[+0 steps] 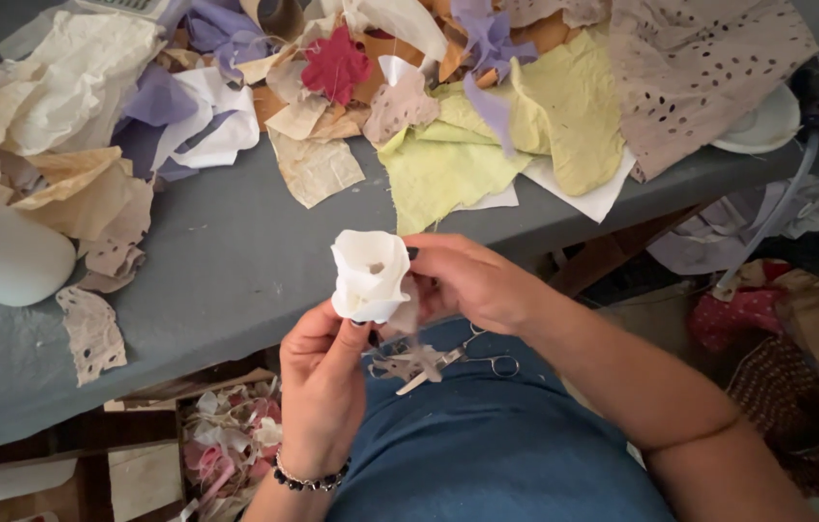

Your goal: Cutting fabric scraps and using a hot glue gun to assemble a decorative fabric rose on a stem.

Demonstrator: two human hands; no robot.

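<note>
Centrally, one white fabric rose (369,275), rolled, held above the near edge of the grey table (235,251). Left hand (322,382), beaded bracelet (308,478) at wrist, grips the rose from below with thumb and fingers. Right hand (472,280) pinches its right side, fingers closed on the outer layer. Scissors (472,360) lie on the blue lap, just beneath the hands. Fabric scraps, far: yellow-green cloth (487,145), red piece (335,63), lilac pieces (153,111), eyelet fabric (700,68).

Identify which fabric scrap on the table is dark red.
The leaf-shaped scrap near the table's far edge, atop beige pieces; the neighbouring scraps are cream, lilac, yellow-green or tan.
</note>
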